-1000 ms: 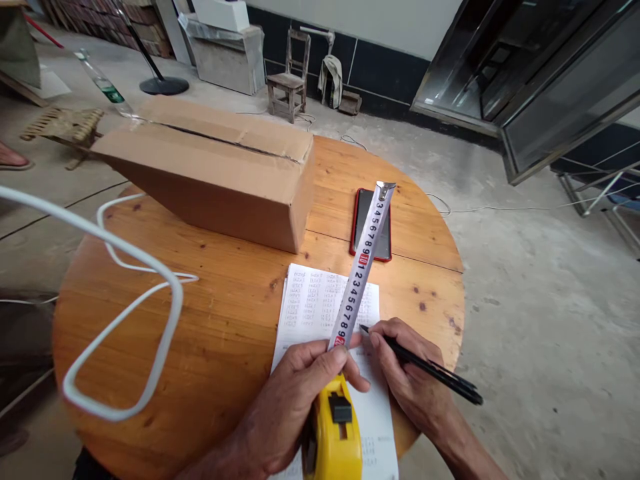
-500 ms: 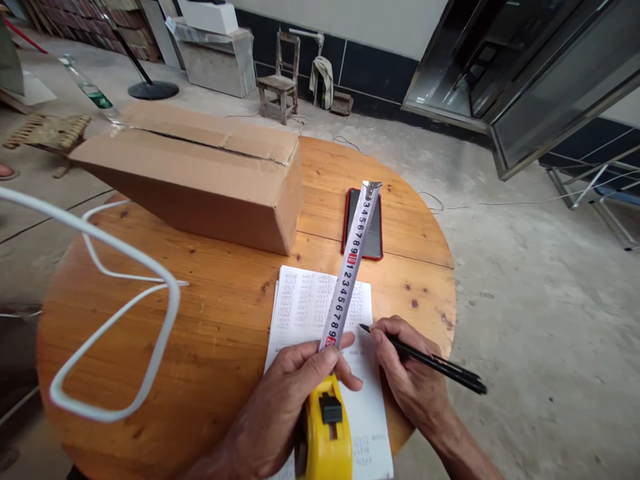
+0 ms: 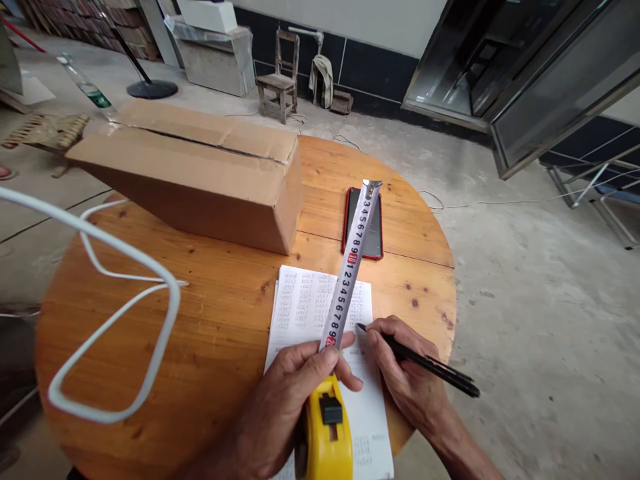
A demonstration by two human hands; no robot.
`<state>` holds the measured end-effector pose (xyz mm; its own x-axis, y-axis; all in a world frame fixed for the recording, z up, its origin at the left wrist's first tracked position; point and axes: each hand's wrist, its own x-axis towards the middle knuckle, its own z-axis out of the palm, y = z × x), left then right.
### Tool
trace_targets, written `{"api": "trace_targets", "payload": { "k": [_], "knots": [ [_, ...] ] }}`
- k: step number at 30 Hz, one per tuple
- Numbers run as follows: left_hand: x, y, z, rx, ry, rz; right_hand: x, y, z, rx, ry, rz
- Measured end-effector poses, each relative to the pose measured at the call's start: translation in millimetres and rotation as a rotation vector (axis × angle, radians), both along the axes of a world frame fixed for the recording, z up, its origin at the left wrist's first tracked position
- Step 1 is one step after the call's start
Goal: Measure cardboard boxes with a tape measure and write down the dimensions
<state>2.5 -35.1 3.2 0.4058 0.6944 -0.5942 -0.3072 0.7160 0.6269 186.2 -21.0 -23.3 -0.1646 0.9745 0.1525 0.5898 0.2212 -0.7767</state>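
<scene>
My left hand (image 3: 285, 407) is closed around a yellow tape measure (image 3: 330, 433), thumb and fingers pinching the blade near its 20 mark. The silver blade reaches up and away, its metal hook passing over part of a phone in a red case (image 3: 364, 233). Between the fingers of my right hand (image 3: 407, 373) is a black pen (image 3: 430, 363), its tip at the written sheet (image 3: 367, 400). Columns of small handwritten figures cover the paper's upper part. The blade and my left hand hide part of the sheet.
A closed cardboard box (image 3: 200, 180) stands on the round wooden table (image 3: 415, 267), at its far left. A white looped cable or tube (image 3: 167, 333) hangs across the left side. Beyond are a small wooden chair (image 3: 280, 80), a plastic bottle (image 3: 90, 90) and a glazed door (image 3: 560, 93).
The pen and its tip have shifted slightly left over the sheet, with the pen's rear end a little lower. My left hand and the tape measure look almost unmoved.
</scene>
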Motion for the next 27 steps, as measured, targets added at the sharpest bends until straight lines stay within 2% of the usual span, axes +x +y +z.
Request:
{"api": "trace_targets", "payload": {
  "k": [11, 27],
  "knots": [
    [0.2, 0.3, -2.6, 0.021, 0.004, -0.003, 1.0, -0.9, -1.5, 0.007, 0.004, 0.015],
    [-0.4, 0.9, 1.8, -0.009, -0.006, 0.013, 1.6, -1.6, -0.3, -0.005, -0.018, 0.009]
  ]
}}
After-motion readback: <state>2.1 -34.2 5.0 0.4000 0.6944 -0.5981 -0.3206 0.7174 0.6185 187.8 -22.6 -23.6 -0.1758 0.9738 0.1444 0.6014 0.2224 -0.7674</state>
